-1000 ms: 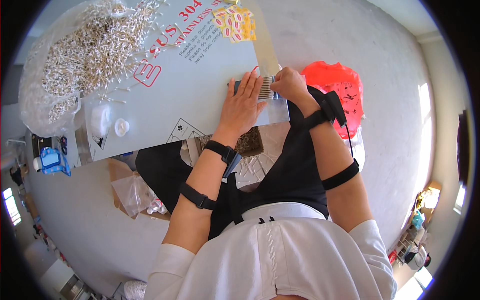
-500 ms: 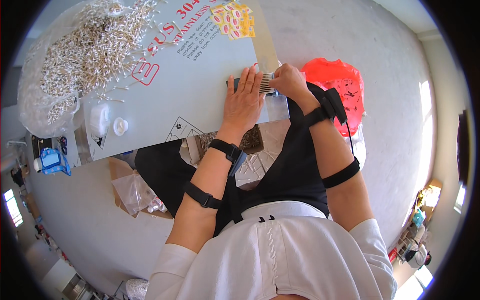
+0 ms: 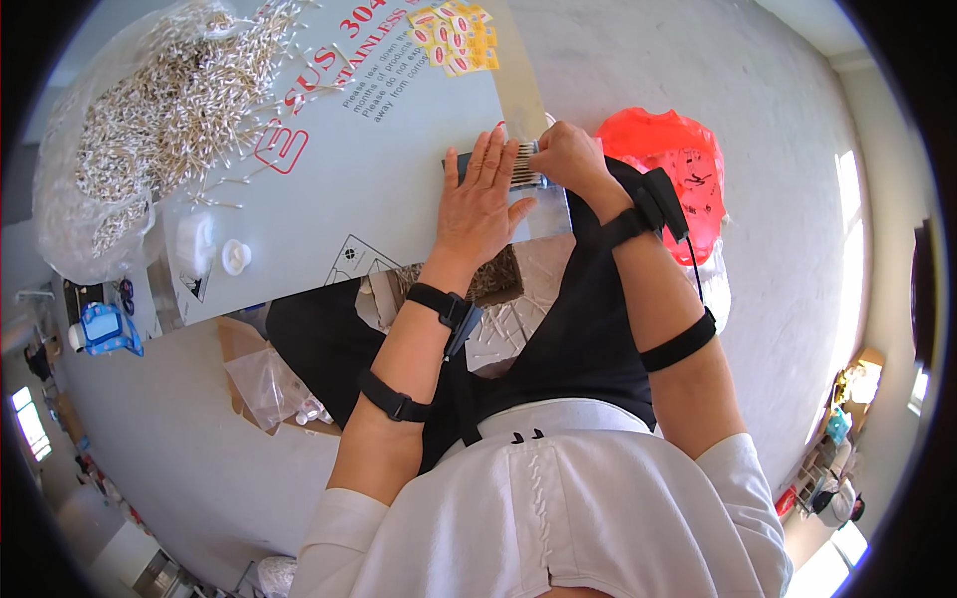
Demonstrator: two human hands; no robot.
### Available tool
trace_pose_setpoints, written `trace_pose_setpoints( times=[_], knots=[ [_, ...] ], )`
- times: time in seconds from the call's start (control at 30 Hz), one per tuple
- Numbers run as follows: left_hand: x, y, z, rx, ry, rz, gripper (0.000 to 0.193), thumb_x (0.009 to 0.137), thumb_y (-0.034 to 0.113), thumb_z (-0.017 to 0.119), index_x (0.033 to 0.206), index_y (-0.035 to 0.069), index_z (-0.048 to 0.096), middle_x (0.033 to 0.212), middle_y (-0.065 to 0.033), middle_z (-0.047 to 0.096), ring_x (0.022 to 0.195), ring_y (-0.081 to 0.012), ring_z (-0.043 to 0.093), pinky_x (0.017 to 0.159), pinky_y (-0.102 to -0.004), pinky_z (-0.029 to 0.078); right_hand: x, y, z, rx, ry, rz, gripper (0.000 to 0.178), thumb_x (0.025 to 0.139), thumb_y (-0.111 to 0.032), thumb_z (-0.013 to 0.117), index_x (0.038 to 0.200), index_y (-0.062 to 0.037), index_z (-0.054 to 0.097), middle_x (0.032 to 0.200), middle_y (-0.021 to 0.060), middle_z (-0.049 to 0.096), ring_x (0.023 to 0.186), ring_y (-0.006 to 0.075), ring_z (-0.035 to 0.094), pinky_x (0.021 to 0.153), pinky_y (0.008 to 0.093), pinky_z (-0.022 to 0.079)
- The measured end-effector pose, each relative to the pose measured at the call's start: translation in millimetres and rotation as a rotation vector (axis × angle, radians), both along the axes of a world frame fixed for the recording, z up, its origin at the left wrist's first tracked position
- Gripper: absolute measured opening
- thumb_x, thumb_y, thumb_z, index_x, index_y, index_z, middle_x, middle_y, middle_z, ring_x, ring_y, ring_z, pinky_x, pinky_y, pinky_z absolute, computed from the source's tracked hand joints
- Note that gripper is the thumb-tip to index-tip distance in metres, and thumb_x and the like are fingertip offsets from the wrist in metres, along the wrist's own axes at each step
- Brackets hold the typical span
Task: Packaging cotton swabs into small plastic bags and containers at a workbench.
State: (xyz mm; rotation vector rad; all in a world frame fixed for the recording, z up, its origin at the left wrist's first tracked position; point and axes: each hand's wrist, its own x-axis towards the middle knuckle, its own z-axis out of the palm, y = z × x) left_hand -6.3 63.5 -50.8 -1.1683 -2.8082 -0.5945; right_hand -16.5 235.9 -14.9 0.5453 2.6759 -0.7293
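Note:
My left hand (image 3: 480,199) lies flat over a dark flat piece (image 3: 463,165) near the table's right edge, fingers stretched and thumb out to the side. Beside its fingertips shows a row of thin, pale cotton swabs (image 3: 524,165), side by side; the palm hides the rest. At the row's right end my right hand (image 3: 572,159) is closed, thumb and forefinger pinched together. What sits between those fingertips is too small to make out. A large heap of cotton swabs (image 3: 179,120) spills from a clear plastic bag (image 3: 60,214) at the table's far left.
Yellow-and-white stickers (image 3: 457,40) lie at the far edge of the grey table (image 3: 329,199). A white tub (image 3: 194,244) and round lid (image 3: 236,257) stand near left. A red plastic bag (image 3: 678,164) is at right. Below are open cardboard boxes (image 3: 498,279) near my legs.
My left thumb has spread away from the fingers toward the right. Both hands stay at the swab row, and the whole view has shifted slightly.

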Motion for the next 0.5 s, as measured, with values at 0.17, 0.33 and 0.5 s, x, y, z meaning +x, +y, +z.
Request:
trace_pose_setpoints(
  times=[0.17, 0.33, 0.5],
  knots=[
    [12, -4, 9, -0.018, -0.003, -0.085, 0.072, 0.087, 0.04, 0.057, 0.145, 0.006, 0.03, 0.153, -0.0097, 0.025, 0.142, -0.0237, 0.021, 0.114, -0.0511, 0.011, 1, 1, -1, 0.005, 0.018, -0.012, 0.026, 0.063, -0.024, 0.068, 0.079, -0.0035, 0.071, 0.085, 0.0217, 0.067, 0.085, 0.0348, 0.066, 0.075, 0.0404, 0.052],
    [17, -10, 7, 0.006, 0.012, -0.112, 0.072, 0.086, 0.039, 0.06, 0.143, 0.005, 0.033, 0.151, -0.0097, 0.028, 0.141, -0.0235, 0.024, 0.113, -0.0507, 0.014, 1, -1, 0, 0.001, 0.022, 0.003, 0.025, 0.064, -0.024, 0.068, 0.078, -0.0033, 0.071, 0.086, 0.022, 0.067, 0.086, 0.0344, 0.066, 0.076, 0.0402, 0.052],
    [27, -11, 7, -0.018, 0.033, -0.121, 0.071, 0.085, 0.039, 0.061, 0.141, 0.005, 0.036, 0.151, -0.0104, 0.028, 0.14, -0.0238, 0.025, 0.113, -0.0509, 0.015, 3, 4, -14, 0.003, 0.17, -0.008, 0.022, 0.061, -0.024, 0.066, 0.066, -0.0028, 0.067, 0.069, 0.0203, 0.064, 0.068, 0.0357, 0.064, 0.062, 0.0414, 0.051]
  ],
)
